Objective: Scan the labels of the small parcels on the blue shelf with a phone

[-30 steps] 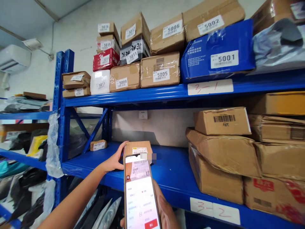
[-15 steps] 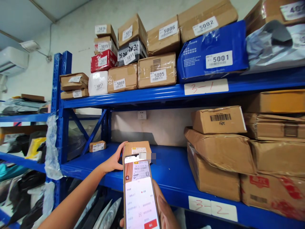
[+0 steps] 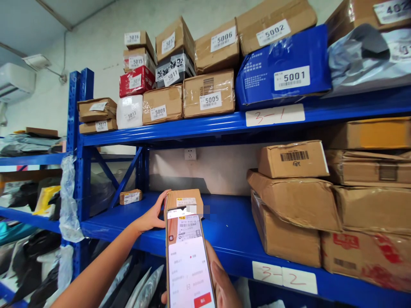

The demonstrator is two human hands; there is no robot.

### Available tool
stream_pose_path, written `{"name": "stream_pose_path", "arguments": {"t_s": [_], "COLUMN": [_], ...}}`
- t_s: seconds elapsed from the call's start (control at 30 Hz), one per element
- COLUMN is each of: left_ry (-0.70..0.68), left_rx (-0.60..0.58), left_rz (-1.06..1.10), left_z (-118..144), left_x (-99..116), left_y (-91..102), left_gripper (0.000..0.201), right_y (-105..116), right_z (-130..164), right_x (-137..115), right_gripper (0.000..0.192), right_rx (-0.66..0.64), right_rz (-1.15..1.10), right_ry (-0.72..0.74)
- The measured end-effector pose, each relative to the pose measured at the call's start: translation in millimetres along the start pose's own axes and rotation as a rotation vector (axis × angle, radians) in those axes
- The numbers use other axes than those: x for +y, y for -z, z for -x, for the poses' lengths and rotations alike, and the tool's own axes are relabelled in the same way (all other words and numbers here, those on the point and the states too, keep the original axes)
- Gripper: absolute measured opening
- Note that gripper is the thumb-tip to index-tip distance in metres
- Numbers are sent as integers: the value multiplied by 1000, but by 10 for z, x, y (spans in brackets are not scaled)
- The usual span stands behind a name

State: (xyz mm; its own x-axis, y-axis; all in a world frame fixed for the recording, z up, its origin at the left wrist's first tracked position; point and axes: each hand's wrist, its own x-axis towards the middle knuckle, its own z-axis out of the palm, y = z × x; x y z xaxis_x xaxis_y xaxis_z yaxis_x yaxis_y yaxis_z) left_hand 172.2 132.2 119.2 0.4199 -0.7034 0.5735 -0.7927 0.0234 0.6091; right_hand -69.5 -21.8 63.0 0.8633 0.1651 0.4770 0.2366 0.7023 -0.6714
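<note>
Cardboard parcel (image 3: 183, 199), one, stood on the blue shelf (image 3: 231, 233), steadied by the left hand (image 3: 150, 217) in a loose grip. One phone (image 3: 189, 261) is gripped by the right hand (image 3: 224, 282) before it.

Small brown cardboard parcel (image 3: 184, 199): upright on the blue shelf, lower centre of frame, white label facing forward. Smartphone (image 3: 189, 261): upright directly in front, lit screen showing the label.

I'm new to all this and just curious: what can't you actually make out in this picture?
- Small box: lower front hidden by the phone, label partly blurred.
- Right hand: mostly behind the phone, cut off by the bottom edge.
- Phone screen text: too small to read.
- Left hand: fingertips behind the box.
</note>
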Motion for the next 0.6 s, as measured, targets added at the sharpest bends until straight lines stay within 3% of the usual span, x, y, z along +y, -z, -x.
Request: {"name": "stream_pose_path", "arguments": {"t_s": [0.43, 0.6], "left_ry": [-21, -30], "left_rx": [55, 55], "left_rz": [-45, -27], "left_z": [-12, -14], "left_x": [4, 29], "left_y": [-22, -33], "left_gripper": [114, 113], "right_y": [-4, -2], "right_z": [21, 80], "right_x": [-40, -123], "right_gripper": [102, 110], "right_rx": [3, -65], "right_rz": [13, 88], "right_ry": [-7, -43]}}
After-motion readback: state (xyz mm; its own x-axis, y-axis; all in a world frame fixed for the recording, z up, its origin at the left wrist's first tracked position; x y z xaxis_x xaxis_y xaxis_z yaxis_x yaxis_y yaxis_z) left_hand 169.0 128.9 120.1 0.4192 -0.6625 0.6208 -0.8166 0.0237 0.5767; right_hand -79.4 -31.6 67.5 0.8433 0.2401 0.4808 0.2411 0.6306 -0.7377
